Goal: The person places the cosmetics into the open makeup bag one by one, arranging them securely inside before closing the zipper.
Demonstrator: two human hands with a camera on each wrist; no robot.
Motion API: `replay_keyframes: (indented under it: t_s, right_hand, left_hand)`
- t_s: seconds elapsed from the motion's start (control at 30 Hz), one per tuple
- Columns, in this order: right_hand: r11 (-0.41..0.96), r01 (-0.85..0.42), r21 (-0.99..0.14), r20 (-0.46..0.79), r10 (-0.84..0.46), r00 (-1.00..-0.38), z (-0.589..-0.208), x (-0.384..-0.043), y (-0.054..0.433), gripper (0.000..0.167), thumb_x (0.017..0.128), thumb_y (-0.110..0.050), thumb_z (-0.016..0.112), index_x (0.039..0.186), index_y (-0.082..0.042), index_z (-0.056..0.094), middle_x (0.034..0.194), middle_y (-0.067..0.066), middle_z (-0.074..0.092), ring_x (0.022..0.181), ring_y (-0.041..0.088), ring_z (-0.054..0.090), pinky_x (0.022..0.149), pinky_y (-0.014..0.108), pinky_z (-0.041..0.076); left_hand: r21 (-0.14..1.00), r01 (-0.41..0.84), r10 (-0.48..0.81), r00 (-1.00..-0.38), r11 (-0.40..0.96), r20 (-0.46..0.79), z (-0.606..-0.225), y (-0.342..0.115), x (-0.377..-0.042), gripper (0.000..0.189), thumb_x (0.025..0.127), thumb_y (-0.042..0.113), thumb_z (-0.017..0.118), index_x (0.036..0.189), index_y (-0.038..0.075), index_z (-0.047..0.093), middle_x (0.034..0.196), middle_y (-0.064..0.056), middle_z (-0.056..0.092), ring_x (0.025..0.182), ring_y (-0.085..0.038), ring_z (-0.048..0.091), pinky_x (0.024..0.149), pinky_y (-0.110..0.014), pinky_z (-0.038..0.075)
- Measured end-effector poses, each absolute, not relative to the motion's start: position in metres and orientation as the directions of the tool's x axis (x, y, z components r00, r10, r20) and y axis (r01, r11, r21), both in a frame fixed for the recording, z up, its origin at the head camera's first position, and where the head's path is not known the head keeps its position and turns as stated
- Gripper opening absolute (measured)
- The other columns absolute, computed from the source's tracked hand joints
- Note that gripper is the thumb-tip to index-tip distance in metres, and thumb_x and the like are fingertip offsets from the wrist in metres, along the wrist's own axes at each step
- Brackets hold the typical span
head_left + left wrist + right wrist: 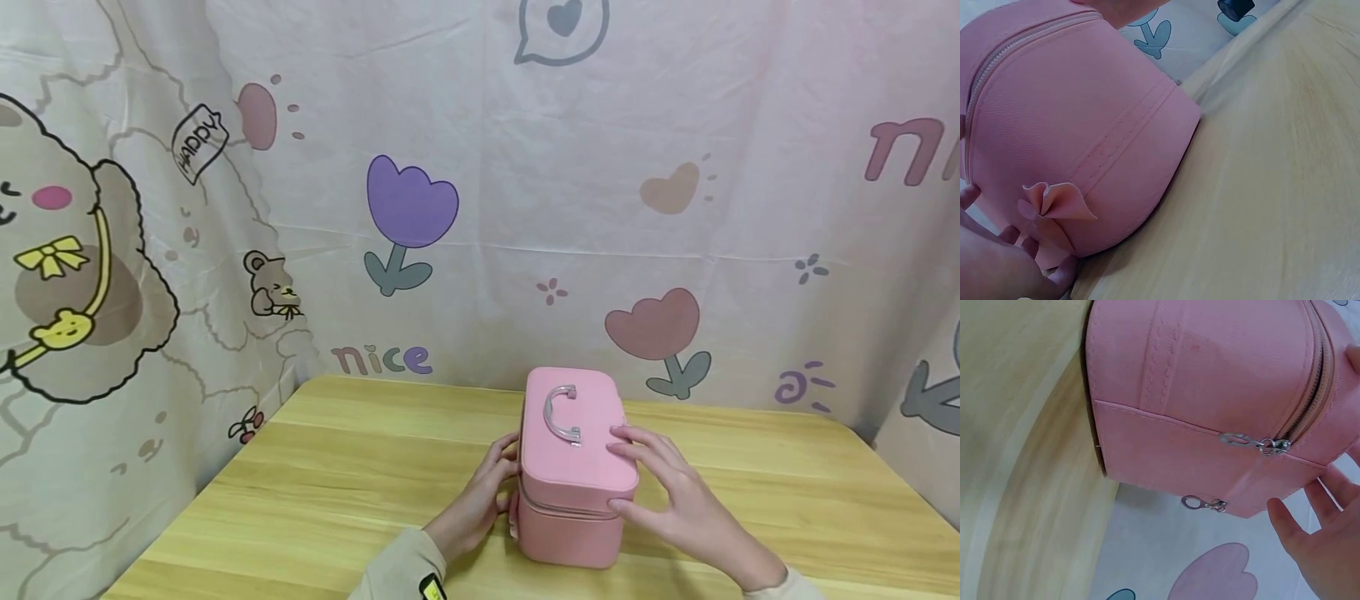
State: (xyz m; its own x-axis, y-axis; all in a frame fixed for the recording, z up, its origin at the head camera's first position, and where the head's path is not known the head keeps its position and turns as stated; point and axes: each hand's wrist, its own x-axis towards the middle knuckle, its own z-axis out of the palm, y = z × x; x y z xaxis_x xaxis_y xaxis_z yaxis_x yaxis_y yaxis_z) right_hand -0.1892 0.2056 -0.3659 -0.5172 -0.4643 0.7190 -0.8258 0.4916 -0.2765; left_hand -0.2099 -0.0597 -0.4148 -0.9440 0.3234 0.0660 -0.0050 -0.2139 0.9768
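Note:
A pink vanity case (573, 475) stands upright on the table, its lid down and a silver handle (558, 414) on top. In the head view, my left hand (476, 504) rests against the case's left side. A pink bow (1063, 203) sits low on the case beside the left fingers. On the right, my right hand (678, 492) has its fingertips at the lid's edge, with the thumb near the front corner. In the right wrist view, two metal zip pulls (1247, 440) hang from the zip, and a narrow dark gap runs along the zip's teeth (1313, 394).
The light wooden table (337, 442) stretches to both sides of the case. Behind it hangs a pale cloth (510, 192) printed with flowers and words, and another patterned cloth (112, 467) covers the left side. A small black object (1235, 7) shows at the top of the left wrist view.

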Motion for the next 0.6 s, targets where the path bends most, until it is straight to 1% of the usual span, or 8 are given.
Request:
replay_keyframes:
  t_s: [0.07,0.13,0.23,0.33,0.4,0.47,0.53,0.6]
  right_hand:
    - [0.518,-0.830,-0.207,0.729,-0.484,-0.484,-0.367,-0.191,0.207,0.053,0.077,-0.028,0.081,0.124,-0.013,0.061,0.134,0.005,0.053,0.127,0.017,0.042,0.106,0.014,0.022]
    - [0.551,-0.826,-0.118,0.737,-0.508,-0.445,-0.367,-0.194,0.207,0.050,0.084,-0.042,0.073,0.122,-0.012,0.063,0.132,0.005,0.055,0.123,0.022,0.046,0.107,0.017,0.021]
    - [0.599,-0.801,-0.003,0.744,-0.533,-0.402,-0.368,-0.196,0.207,0.055,0.090,-0.058,0.057,0.119,-0.011,0.065,0.128,0.003,0.058,0.118,0.026,0.051,0.106,0.026,0.028]
    - [0.623,-0.780,0.065,0.769,-0.530,-0.359,-0.367,-0.196,0.201,0.060,0.091,-0.062,0.050,0.114,-0.009,0.067,0.122,0.005,0.060,0.113,0.027,0.054,0.094,0.036,0.038]
    - [0.638,-0.764,0.096,0.788,-0.517,-0.333,-0.366,-0.195,0.195,0.060,0.091,-0.062,0.049,0.111,-0.008,0.067,0.117,0.007,0.061,0.108,0.027,0.055,0.085,0.042,0.042]
    - [0.665,-0.736,0.127,0.813,-0.495,-0.307,-0.367,-0.193,0.186,0.062,0.092,-0.062,0.047,0.108,-0.007,0.068,0.113,0.009,0.062,0.104,0.029,0.057,0.080,0.045,0.045]
    - [0.706,-0.695,0.136,0.834,-0.461,-0.305,-0.367,-0.190,0.176,0.063,0.092,-0.064,0.045,0.105,-0.006,0.068,0.109,0.012,0.062,0.100,0.032,0.058,0.077,0.048,0.048]
    - [0.751,-0.645,0.141,0.851,-0.425,-0.309,-0.367,-0.187,0.166,0.064,0.092,-0.065,0.043,0.102,-0.005,0.066,0.105,0.013,0.062,0.095,0.033,0.058,0.070,0.049,0.049]
  left_hand:
    - [0.977,-0.004,0.329,-0.942,-0.211,0.067,-0.415,-0.060,-0.210,0.060,0.094,0.022,0.046,0.149,0.010,0.025,0.145,-0.018,0.030,0.129,-0.032,0.032,0.090,-0.041,0.038]
    - [0.978,-0.009,0.334,-0.940,-0.208,0.062,-0.414,-0.061,-0.211,0.060,0.094,0.022,0.046,0.150,0.009,0.026,0.145,-0.018,0.030,0.129,-0.032,0.032,0.092,-0.043,0.039]
    - [0.980,-0.024,0.336,-0.941,-0.197,0.045,-0.412,-0.063,-0.214,0.061,0.094,0.021,0.046,0.150,0.007,0.027,0.149,-0.021,0.027,0.132,-0.034,0.030,0.097,-0.047,0.038]
    - [0.985,-0.025,0.308,-0.951,-0.168,0.029,-0.407,-0.063,-0.218,0.060,0.096,0.024,0.046,0.149,0.002,0.027,0.151,-0.025,0.022,0.133,-0.039,0.027,0.099,-0.050,0.037]
    - [0.989,-0.016,0.271,-0.962,-0.148,0.024,-0.402,-0.063,-0.220,0.059,0.097,0.028,0.045,0.147,0.000,0.030,0.147,-0.027,0.025,0.132,-0.040,0.028,0.098,-0.051,0.035]
    - [0.993,0.013,0.226,-0.973,-0.121,0.040,-0.397,-0.063,-0.221,0.058,0.099,0.032,0.044,0.144,-0.002,0.033,0.141,-0.026,0.032,0.127,-0.040,0.032,0.096,-0.052,0.035]
    - [0.993,0.098,0.165,-0.981,-0.060,0.106,-0.391,-0.062,-0.221,0.054,0.100,0.033,0.043,0.138,-0.004,0.037,0.132,-0.022,0.039,0.122,-0.036,0.037,0.096,-0.052,0.034]
    - [0.973,0.225,0.109,-0.969,0.042,0.220,-0.387,-0.061,-0.222,0.047,0.100,0.030,0.044,0.132,-0.004,0.042,0.127,-0.019,0.042,0.117,-0.033,0.040,0.095,-0.050,0.035]
